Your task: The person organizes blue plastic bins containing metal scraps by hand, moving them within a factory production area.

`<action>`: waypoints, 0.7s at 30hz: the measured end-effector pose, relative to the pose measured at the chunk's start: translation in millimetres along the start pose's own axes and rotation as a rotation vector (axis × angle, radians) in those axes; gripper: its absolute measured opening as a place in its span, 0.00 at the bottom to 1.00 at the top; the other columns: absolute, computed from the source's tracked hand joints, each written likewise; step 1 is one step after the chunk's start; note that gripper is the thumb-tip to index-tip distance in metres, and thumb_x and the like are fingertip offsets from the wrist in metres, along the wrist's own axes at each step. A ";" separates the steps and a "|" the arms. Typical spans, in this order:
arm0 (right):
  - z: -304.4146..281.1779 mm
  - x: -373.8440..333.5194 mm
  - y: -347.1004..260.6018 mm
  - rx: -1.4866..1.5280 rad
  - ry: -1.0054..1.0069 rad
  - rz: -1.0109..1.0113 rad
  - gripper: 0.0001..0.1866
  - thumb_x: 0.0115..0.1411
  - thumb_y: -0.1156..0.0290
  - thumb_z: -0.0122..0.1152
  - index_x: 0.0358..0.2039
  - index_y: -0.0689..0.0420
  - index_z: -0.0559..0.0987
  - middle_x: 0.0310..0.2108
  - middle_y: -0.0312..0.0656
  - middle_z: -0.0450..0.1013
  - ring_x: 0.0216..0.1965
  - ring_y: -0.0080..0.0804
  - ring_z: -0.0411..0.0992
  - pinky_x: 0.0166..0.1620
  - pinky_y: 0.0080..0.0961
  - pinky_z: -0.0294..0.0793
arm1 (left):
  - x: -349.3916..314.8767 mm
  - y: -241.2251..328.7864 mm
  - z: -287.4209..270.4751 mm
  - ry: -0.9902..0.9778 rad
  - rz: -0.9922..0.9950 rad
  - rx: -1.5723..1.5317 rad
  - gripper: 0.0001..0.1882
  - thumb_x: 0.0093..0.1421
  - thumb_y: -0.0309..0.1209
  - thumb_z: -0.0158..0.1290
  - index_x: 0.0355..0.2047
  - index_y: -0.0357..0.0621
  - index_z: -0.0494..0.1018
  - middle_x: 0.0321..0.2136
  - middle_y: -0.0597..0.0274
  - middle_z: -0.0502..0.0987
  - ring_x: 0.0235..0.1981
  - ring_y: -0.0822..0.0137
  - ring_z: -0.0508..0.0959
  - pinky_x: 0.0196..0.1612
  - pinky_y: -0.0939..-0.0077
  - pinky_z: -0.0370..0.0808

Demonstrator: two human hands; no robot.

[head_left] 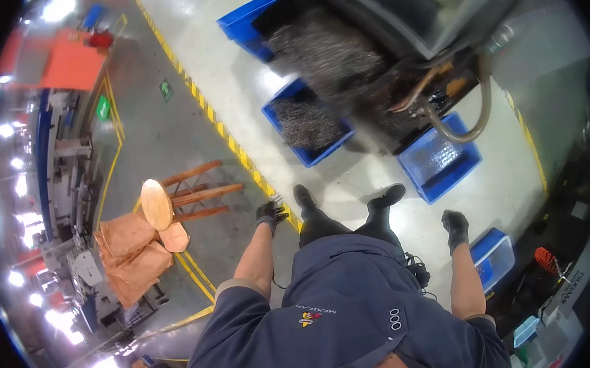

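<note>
My left hand (270,214), in a dark glove, hangs at my left side above the yellow-and-black floor line (221,128). Its fingers look apart; a small pale glint shows beside them, too small to name. My right hand (455,225), also dark-gloved, is out to my right with its fingers curled in. Whatever it may hold is hidden. The nearest thing to it is a blue bin (490,258) with a pale, translucent part. Neither hand touches a bin or the machine.
Ahead stands a dark machine (397,74) with a curved hose (484,102). Around it are a blue bin of small dark metal pieces (306,125), another blue bin (440,160) and a third (246,23). At left lie a wooden stool (157,204) and brown paper sacks (132,257).
</note>
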State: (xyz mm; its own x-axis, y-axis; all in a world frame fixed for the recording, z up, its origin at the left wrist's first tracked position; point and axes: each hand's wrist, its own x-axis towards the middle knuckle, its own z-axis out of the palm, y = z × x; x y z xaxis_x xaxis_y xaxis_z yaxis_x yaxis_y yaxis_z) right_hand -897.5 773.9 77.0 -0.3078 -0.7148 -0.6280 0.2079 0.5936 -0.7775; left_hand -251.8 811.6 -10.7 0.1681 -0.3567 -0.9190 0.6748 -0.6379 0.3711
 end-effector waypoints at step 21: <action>279.6 -120.1 39.6 -0.111 0.184 0.255 0.16 0.56 0.54 0.53 0.35 0.53 0.72 0.20 0.34 0.69 0.21 0.23 0.67 0.27 0.21 0.63 | 51.9 206.3 -117.7 0.056 -0.028 0.171 0.14 0.60 0.41 0.38 0.39 0.45 0.63 0.35 0.44 0.73 0.27 0.44 0.76 0.29 0.52 0.74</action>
State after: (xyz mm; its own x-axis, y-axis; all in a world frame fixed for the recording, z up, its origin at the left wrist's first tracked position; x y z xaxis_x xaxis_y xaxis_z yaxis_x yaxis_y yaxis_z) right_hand -592.7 779.8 112.2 -0.4232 -0.4654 -0.7774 0.2002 0.7888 -0.5812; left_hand -19.3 741.8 2.4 0.1935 -0.3015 -0.9336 0.5485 -0.7557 0.3577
